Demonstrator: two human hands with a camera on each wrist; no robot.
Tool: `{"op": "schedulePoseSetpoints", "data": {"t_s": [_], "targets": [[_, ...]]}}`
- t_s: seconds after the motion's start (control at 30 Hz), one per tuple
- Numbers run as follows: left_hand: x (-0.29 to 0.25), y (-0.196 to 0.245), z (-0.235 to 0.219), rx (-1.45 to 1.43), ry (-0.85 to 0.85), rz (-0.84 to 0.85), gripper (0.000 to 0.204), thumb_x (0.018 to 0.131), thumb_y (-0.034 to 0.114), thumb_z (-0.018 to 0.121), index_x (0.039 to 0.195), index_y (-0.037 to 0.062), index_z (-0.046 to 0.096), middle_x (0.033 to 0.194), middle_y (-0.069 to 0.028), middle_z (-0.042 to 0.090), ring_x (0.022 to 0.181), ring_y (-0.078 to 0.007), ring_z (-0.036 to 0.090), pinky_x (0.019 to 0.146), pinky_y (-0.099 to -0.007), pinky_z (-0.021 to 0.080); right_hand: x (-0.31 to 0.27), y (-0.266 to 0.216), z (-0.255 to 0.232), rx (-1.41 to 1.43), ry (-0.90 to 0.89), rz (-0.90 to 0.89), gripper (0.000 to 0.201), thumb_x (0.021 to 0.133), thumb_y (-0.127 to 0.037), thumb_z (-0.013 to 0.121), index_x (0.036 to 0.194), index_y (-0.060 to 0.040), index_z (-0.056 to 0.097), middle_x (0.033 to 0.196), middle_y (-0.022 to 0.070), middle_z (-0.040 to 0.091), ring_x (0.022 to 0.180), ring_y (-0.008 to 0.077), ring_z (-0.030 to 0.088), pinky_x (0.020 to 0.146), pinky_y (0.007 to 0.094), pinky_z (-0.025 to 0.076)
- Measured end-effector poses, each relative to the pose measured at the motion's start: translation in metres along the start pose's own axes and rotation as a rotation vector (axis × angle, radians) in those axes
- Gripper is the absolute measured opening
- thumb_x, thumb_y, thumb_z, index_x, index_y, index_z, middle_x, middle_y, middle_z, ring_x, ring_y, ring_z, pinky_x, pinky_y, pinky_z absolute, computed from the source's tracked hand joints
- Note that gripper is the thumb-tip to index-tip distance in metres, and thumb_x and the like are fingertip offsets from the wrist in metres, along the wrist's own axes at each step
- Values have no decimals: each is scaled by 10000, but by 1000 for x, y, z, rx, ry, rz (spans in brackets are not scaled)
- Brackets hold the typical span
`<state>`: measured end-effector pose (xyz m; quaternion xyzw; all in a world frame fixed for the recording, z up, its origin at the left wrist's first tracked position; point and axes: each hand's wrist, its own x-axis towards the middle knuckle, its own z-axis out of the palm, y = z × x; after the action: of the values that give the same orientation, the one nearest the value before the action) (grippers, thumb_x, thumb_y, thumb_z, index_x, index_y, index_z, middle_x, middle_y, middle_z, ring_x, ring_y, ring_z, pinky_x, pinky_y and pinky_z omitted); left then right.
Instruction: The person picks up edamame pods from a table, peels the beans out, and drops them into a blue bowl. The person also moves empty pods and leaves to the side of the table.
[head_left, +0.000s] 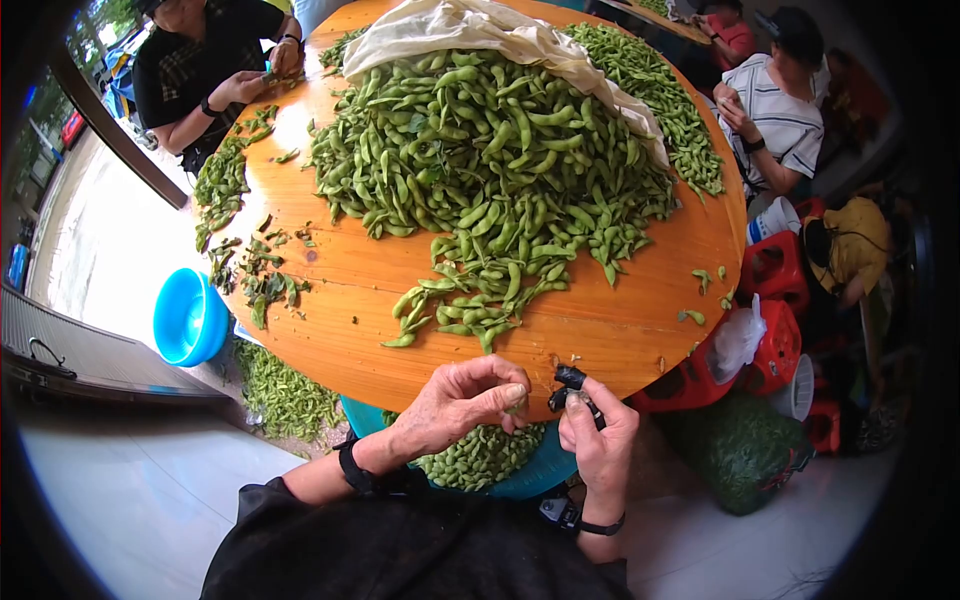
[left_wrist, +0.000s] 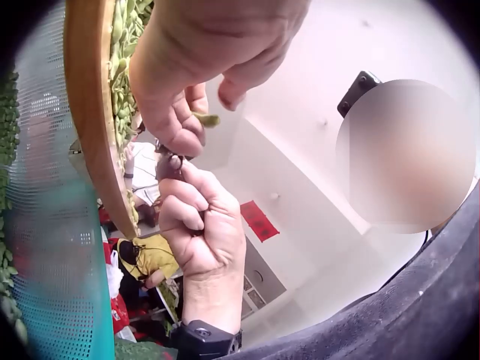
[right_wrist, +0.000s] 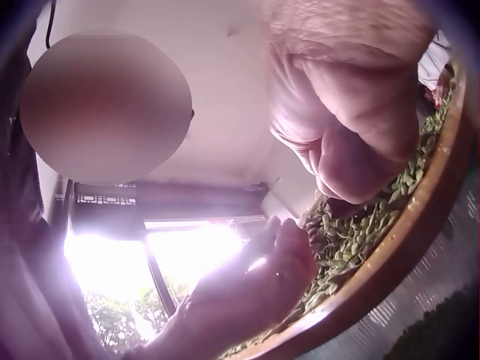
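My left hand [head_left: 460, 405] is over the table's near edge, its thumb and fingers pinching a green soybean pod [left_wrist: 207, 119], whose end shows in the left wrist view. Close at its right, my right hand [head_left: 600, 435] grips a small black tool [head_left: 570, 377] between thumb and index finger; its exact kind I cannot tell. The two hands' fingertips nearly meet. Beyond them a large heap of soybean pods [head_left: 470, 150] covers much of the round wooden table [head_left: 350, 290]. Below my hands, a teal mesh basket [left_wrist: 60, 262] holds more pods [head_left: 475, 458].
A pale cloth [head_left: 450, 30] lies over the heap's back. Leafy scraps [head_left: 265, 275] sit on the table's left. A blue basin [head_left: 190, 317], red stools [head_left: 775, 345] and a green sack [head_left: 740, 450] stand around it. One person [head_left: 200, 80] sits at left, another [head_left: 775, 110] at right.
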<state>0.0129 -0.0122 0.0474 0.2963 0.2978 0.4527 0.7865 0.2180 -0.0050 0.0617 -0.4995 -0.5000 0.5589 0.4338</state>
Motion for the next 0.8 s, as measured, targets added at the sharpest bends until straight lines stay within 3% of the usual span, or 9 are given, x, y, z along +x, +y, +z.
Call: {"op": "schedulePoseSetpoints", "data": {"t_s": [0.07,0.2,0.27,0.3,0.43,0.53,0.6,0.73,0.8], "targets": [[2,-4,-3,81,71,6,182,971,156,627,1095,32,576,892,-48,645,808,-109,622,745,-261,529,-1,3,-5,217,-109,148,235,961,9,544,1175,88,603,696,-20,490,540,29,419,462,204,333],[3,-14,-1,166,21,117,252,973,125,620,1165,43,479,821,-37,612,718,-94,594,619,-235,488,2,9,-4,265,-175,209,239,968,2,546,1184,94,594,690,-23,470,544,26,401,463,199,317],[-1,-8,5,451,63,111,353,972,101,614,1234,57,381,791,-35,596,631,-85,562,523,-219,419,2,7,-3,271,-194,195,236,966,4,548,1176,100,593,730,-11,485,552,30,412,464,202,326],[0,-9,4,441,68,131,362,966,89,622,1224,57,371,782,-35,591,588,-86,549,498,-216,393,3,5,-2,254,-211,197,234,964,6,547,1173,103,593,761,-5,494,559,33,421,467,204,332],[1,-12,-1,414,70,143,384,952,81,641,1225,61,371,782,-31,604,601,-75,550,512,-210,403,3,4,0,238,-245,194,239,959,5,551,1171,108,592,840,5,513,579,40,446,474,209,350],[0,-10,2,652,106,233,385,931,66,667,1204,57,395,783,-23,625,633,-59,570,537,-207,429,3,2,2,205,-234,185,244,953,5,560,1171,108,595,836,7,514,583,43,459,479,209,362],[0,-13,-2,718,94,230,322,905,46,689,1153,-1,488,803,-67,695,733,-87,657,632,-249,518,2,3,2,207,-240,192,247,950,7,561,1172,110,594,836,7,514,586,47,468,482,210,372],[2,-15,3,677,130,227,177,894,45,702,1026,-24,607,800,-69,692,762,-90,668,665,-254,541,2,4,4,163,-211,135,234,939,14,564,1147,115,601,836,12,520,585,57,496,484,217,399],[4,-20,7,503,232,262,99,885,41,708,946,-25,665,834,-85,701,792,-97,680,686,-259,555,2,3,6,93,-200,102,217,933,10,571,1121,114,605,828,19,525,582,64,510,484,221,407]]}}
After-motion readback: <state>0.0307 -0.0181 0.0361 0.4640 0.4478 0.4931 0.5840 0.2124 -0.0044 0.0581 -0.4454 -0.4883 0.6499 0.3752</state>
